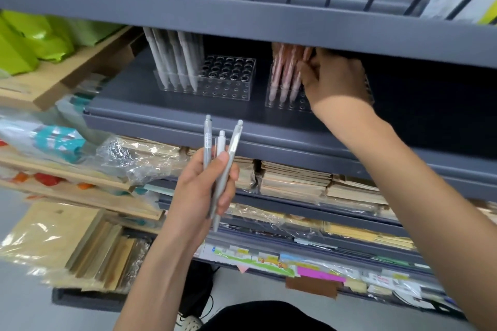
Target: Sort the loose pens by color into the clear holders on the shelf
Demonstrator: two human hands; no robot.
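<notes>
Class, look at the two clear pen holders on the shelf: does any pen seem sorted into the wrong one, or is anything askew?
Nothing stands out. The left holder has only white pens, the right holder only pink pens. Both sets lean slightly, evenly. The left hand holds three pale pens unsorted.

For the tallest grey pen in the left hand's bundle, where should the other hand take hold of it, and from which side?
Probably by its exposed upper barrel, just below the clicker, coming from above. The tallest grey pen stands nearly upright and rises clear of the two other pens, while the left hand wraps its lower half. A pinch there could draw it straight up. The right hand is now at the pink pens.
</notes>
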